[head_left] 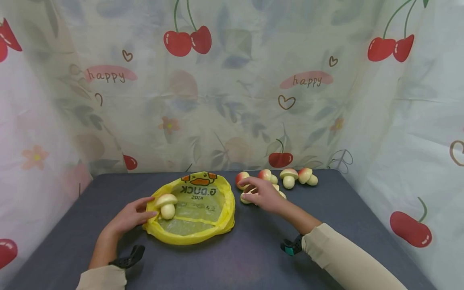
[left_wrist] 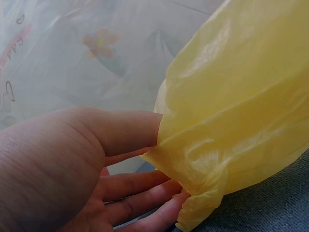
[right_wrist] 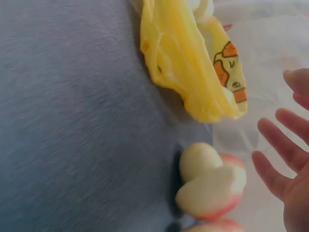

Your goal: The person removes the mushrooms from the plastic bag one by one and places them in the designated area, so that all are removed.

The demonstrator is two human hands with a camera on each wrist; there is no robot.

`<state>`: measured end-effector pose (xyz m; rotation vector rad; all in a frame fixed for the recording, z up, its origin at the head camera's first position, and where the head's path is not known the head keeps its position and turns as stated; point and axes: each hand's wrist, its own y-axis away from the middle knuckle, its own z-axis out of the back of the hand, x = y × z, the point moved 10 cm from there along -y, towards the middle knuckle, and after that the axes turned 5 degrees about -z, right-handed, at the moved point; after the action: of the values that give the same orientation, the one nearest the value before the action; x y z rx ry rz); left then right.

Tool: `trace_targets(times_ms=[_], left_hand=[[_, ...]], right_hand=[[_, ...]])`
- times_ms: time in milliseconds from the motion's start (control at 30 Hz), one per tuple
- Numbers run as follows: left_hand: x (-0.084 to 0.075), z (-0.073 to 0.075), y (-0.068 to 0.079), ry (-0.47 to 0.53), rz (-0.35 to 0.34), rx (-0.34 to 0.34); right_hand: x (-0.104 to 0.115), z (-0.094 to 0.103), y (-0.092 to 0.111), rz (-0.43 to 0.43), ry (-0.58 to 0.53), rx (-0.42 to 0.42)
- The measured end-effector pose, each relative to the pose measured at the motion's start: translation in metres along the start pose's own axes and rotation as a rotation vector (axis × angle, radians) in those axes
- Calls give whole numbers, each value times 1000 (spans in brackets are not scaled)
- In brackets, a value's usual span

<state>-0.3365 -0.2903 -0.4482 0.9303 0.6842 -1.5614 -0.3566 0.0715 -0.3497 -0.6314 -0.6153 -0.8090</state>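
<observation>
A yellow plastic bag (head_left: 188, 240) with a duck face and "G.DUCK KIDS" print lies with its mouth spread wide. My left hand (head_left: 128, 217) grips its left rim, and in the left wrist view the thumb and fingers (left_wrist: 130, 193) lie about the yellow film. Just inside that rim sits a toy mushroom (head_left: 167, 207) with a cream cap and stem. To the right of the bag, my right hand (head_left: 264, 195) hovers over several toy mushrooms. Its fingers are spread and hold nothing; the right wrist view shows it apart from the nearest mushroom (right_wrist: 212, 188).
Along the table's back edge stand more mushrooms with reddish caps, among them one upright (head_left: 288, 178) and one lying tilted (head_left: 307, 177). Others are partly hidden by the right hand. A dark grey table (head_left: 239, 262) is enclosed by a cherry-print curtain (head_left: 232, 88).
</observation>
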Motion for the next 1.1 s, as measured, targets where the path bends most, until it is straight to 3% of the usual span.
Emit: trace_targets(times_ms=[333,700,1100], left_hand=[[0,0,-1,-8,0,0],[-2,1,-2,-25,8,-2],[-5,-1,2,-9,0,9]], right_hand=[[20,-28,-42,1,88,122],[46,-63,-80,-25,60,202],[42,-105,-100,-83,16,242]])
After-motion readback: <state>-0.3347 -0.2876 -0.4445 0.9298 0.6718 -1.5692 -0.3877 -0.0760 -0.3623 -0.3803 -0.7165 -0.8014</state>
